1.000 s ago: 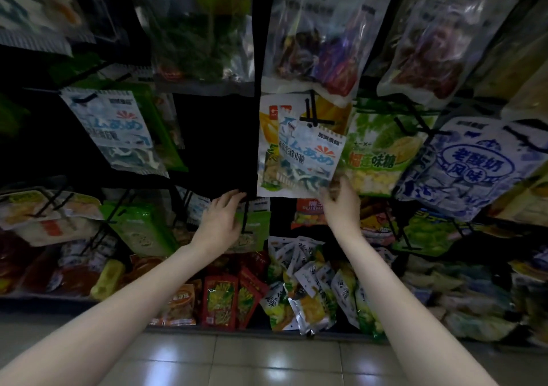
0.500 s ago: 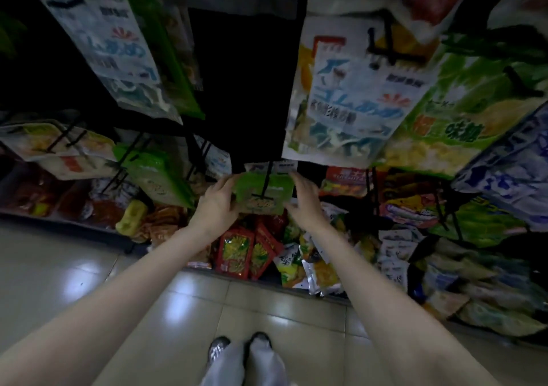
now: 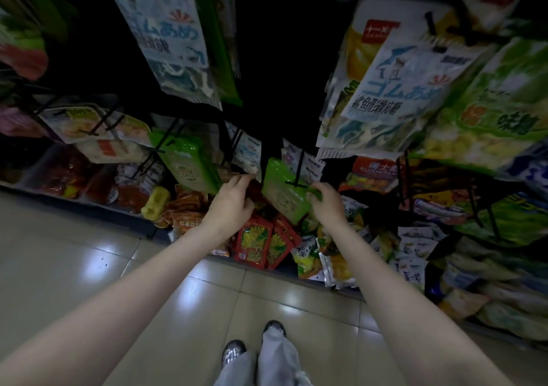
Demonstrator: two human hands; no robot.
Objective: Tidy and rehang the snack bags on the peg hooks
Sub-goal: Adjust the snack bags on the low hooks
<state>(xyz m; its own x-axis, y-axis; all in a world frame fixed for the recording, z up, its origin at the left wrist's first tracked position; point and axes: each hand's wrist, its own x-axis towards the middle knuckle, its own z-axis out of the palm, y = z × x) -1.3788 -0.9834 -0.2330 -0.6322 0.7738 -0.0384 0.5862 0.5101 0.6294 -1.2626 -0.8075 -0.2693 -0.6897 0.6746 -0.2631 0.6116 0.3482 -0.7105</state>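
Observation:
A small green snack bag (image 3: 283, 191) hangs on a black peg hook (image 3: 298, 173) low on the rack, tilted to the left. My right hand (image 3: 326, 200) pinches its right edge. At the bag's left side is my left hand (image 3: 232, 201), fingers curled, their tips up by a small white-and-blue bag (image 3: 247, 155) on the neighbouring hook; what they hold is unclear. Another green bag (image 3: 189, 163) hangs just left of that hand.
Large white-and-blue candy bags hang overhead at left (image 3: 170, 35) and right (image 3: 385, 89), with green bags (image 3: 489, 112) beyond. Red packets (image 3: 261, 243) and mixed bags lie piled on the bottom shelf. My shoes (image 3: 252, 344) stand on the glossy tiled floor (image 3: 74, 267).
My view has tipped further down and both hands dropped from the upper white-and-blue bag to the small green bag. That bag now hangs tilted, with my right hand gripping its edge.

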